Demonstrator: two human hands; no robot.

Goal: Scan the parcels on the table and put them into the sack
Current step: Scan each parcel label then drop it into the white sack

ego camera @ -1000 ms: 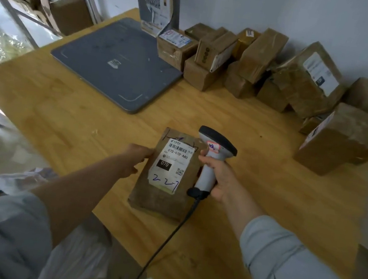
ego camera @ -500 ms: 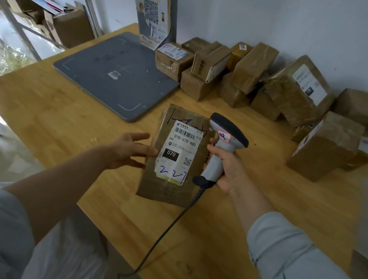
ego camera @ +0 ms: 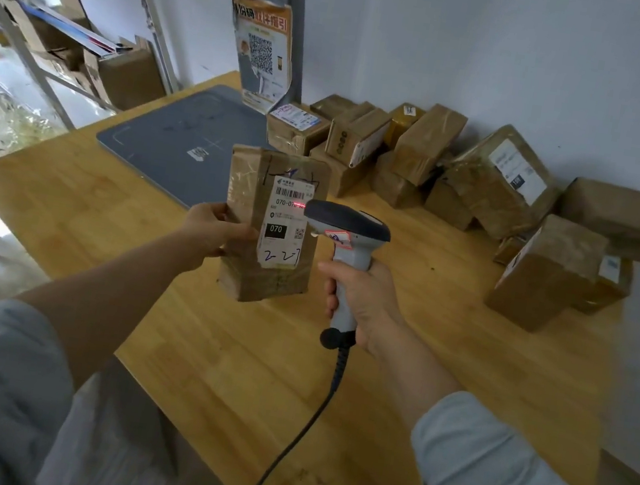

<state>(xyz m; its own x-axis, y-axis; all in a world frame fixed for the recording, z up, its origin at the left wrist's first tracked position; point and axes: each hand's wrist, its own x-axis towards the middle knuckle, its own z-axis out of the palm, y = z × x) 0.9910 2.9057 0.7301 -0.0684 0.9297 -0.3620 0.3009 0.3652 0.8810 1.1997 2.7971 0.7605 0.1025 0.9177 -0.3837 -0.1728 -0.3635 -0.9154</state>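
So the left hand [ego camera: 215, 227] grips a flat, oblong parcel [ego camera: 238, 272] by its left edge, thumb across the front, and the rest of its fingers go round the back where I can't see them. The parcel is brown kraft paper wrapped in shiny, crinkly clear tape, and it's held upright in the air above the wooden table [ego camera: 212, 350], just on the near side of the grey pad [ego camera: 175, 148]. Its white label [ego camera: 286, 225] faces the camera with a barcode, a black "070" box and blue pen scribble. The right hand [ego camera: 367, 302] has its fingers [ego camera: 330, 297] wrapped tight round the pale plastic handle of a pistol-shaped scanner [ego camera: 347, 229]. The scanner's dark rounded head sits right by the label, with a red glow [ego camera: 302, 206] on the barcode rows. A coiled-then-smooth dark cable [ego camera: 310, 417] hangs from the grip. The pad itself is a smooth, matte slab with rounded corners. Right of the pad, a jumble of boxy taped cardboard parcels [ego camera: 425, 154] leans on the wall. Behind the pad stands a worn QR poster [ego camera: 261, 49], and left of the pad is a metal shelf [ego camera: 49, 52].
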